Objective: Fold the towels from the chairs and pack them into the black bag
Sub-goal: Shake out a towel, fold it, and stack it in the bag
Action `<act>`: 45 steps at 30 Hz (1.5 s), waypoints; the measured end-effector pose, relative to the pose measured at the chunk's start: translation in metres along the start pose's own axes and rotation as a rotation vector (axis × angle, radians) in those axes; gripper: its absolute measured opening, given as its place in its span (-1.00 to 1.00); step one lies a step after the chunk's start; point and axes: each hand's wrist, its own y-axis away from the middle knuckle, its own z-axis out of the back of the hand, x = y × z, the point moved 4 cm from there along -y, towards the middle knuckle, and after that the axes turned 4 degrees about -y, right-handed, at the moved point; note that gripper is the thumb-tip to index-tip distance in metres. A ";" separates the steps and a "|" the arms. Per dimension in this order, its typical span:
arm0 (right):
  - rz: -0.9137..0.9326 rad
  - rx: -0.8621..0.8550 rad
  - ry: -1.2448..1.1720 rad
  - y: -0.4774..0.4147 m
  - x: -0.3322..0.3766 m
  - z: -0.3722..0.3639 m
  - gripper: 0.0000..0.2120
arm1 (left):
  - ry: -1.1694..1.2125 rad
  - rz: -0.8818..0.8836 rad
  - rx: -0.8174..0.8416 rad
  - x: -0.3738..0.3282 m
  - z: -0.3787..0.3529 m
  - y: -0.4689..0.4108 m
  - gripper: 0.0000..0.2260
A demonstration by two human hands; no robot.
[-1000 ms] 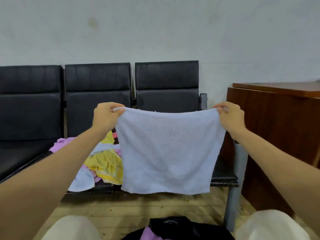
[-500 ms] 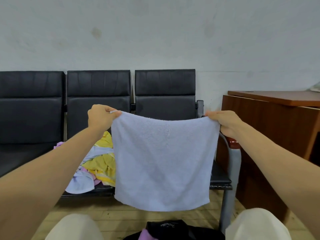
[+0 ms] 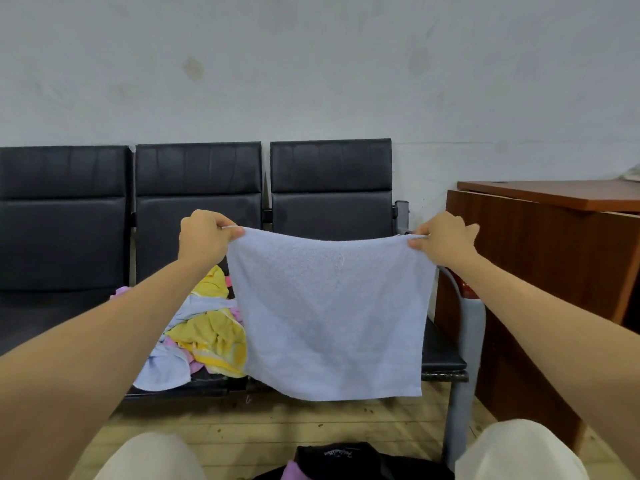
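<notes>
A pale blue towel (image 3: 332, 313) hangs flat in the air in front of the black chairs (image 3: 197, 202). My left hand (image 3: 204, 237) pinches its top left corner and my right hand (image 3: 443, 240) pinches its top right corner. Behind the towel, a heap of yellow, white and pink towels (image 3: 204, 330) lies on the middle seat. The black bag (image 3: 343, 460) sits on the floor between my knees at the bottom edge, with a purple cloth showing in it.
A brown wooden desk (image 3: 547, 244) stands close on the right, beside the grey metal armrest and leg (image 3: 464, 344) of the chair row. The left seat (image 3: 52, 313) is bare. The floor is wooden planks.
The towel stays stretched between both hands. Its top edge sags a little more and my hands sit slightly lower and closer in the view as the camera tilted.
</notes>
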 end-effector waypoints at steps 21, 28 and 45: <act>-0.018 0.020 0.126 -0.012 -0.030 -0.013 -0.80 | -0.184 -0.220 0.203 -0.008 -0.039 -0.003 -0.90; 0.016 0.059 0.104 -0.007 -0.025 -0.013 -0.75 | -0.231 -0.230 0.199 -0.008 -0.038 -0.002 -0.94; 0.162 0.201 0.171 -0.001 -0.001 -0.015 -0.77 | -0.449 -0.247 0.143 0.009 -0.024 -0.005 -0.84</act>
